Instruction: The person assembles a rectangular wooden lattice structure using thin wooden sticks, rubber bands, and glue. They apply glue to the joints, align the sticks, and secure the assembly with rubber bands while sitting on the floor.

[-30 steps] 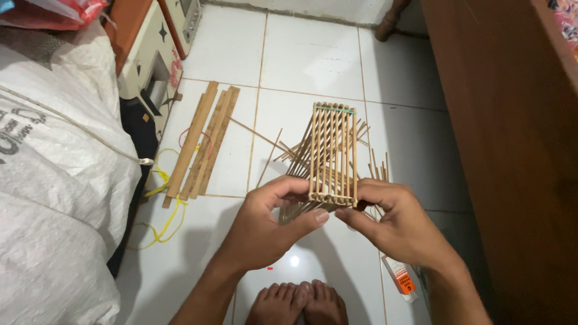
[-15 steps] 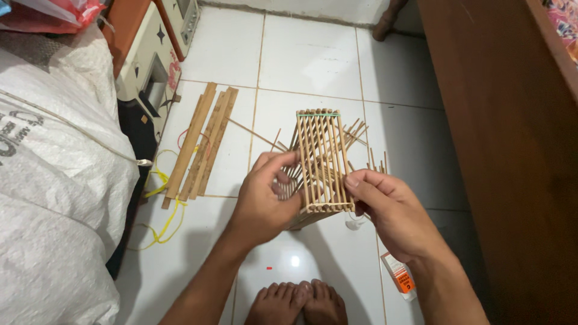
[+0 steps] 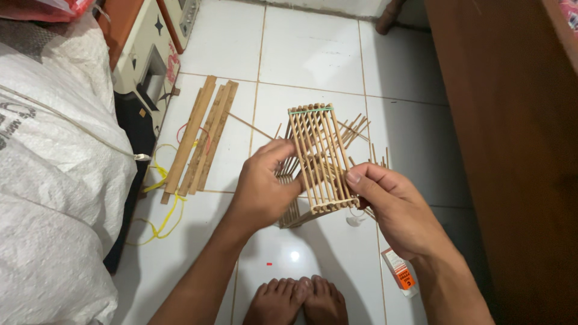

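A small cage-like frame of thin bamboo sticks (image 3: 318, 157) is held up over the white tiled floor. My left hand (image 3: 263, 186) grips its left side, fingers curled around the bars. My right hand (image 3: 392, 203) pinches its lower right corner between thumb and fingers. A green band runs across the frame's far end. Loose thin sticks (image 3: 355, 129) lie on the floor behind the frame.
Several flat bamboo slats (image 3: 200, 137) lie on the tiles at left beside a yellow cord (image 3: 164, 204). A white woven sack (image 3: 51, 180) fills the left side. A wooden cabinet (image 3: 512, 150) stands at right. A small glue tube (image 3: 399, 274) lies near my feet (image 3: 298, 301).
The stick frame has been turned and tilted in my hands, now showing its side bars. My left hand shifted from the frame's bottom edge to its left side.
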